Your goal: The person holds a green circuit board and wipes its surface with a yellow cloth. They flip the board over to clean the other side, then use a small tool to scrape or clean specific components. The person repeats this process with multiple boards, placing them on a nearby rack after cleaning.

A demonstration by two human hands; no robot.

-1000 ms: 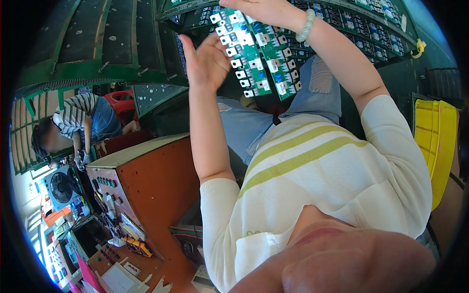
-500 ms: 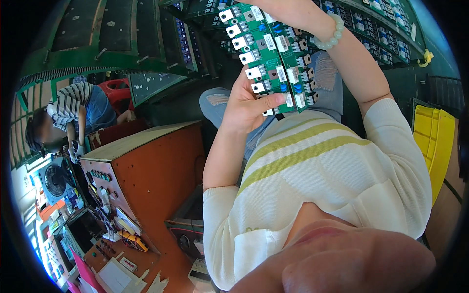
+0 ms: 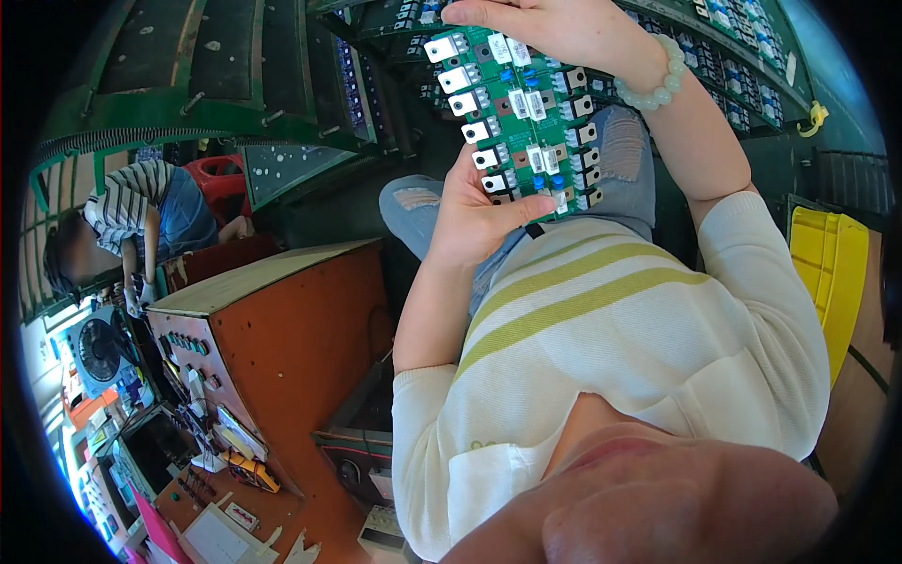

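A green circuit board (image 3: 508,124) is held between my hands over my lap, its long sides running away from me. Rows of black transistors with metal tabs line both edges, and white blocks and small blue parts run down its middle. My left hand (image 3: 477,214) grips the near left corner, thumb on top and fingers underneath. At the far end, my right hand (image 3: 573,33) is closed over the board, its thumb pointing left. The right fingertips are partly hidden past the top of the picture.
Green metal racks with more boards (image 3: 742,56) stand beyond me. An orange cabinet (image 3: 291,329) is at my left, with a bench holding a yellow meter (image 3: 252,472). A co-worker (image 3: 155,216) bends near a fan (image 3: 101,348). A yellow bin (image 3: 827,273) stands right.
The dark slit along the middle of the board has closed, and its two halves lie flush. My right hand has shifted slightly right and down.
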